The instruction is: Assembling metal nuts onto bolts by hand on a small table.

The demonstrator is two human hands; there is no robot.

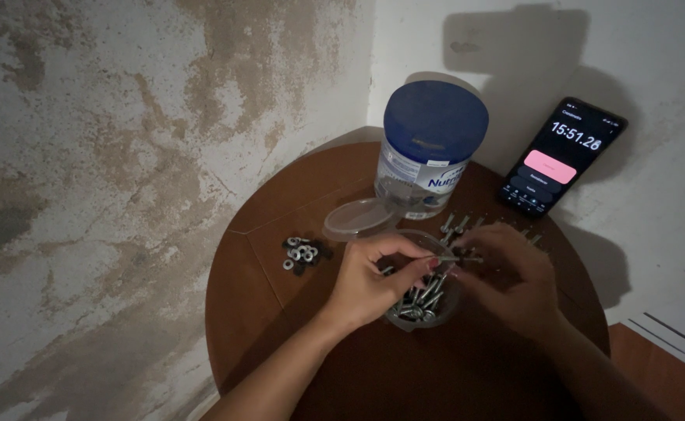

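A: What do the hands hold?
B: Left hand point(369, 282) and right hand point(506, 282) both pinch one bolt point(453, 259), fingers closed on it, above a clear tub of bolts point(424, 306); nuts point(303, 253) lie left (round brown bench point(295, 343)).

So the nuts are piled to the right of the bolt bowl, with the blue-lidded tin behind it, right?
Not quite. In the head view the nuts lie to the left of the bolt bowl, not the right. The blue-lidded tin does stand behind it.
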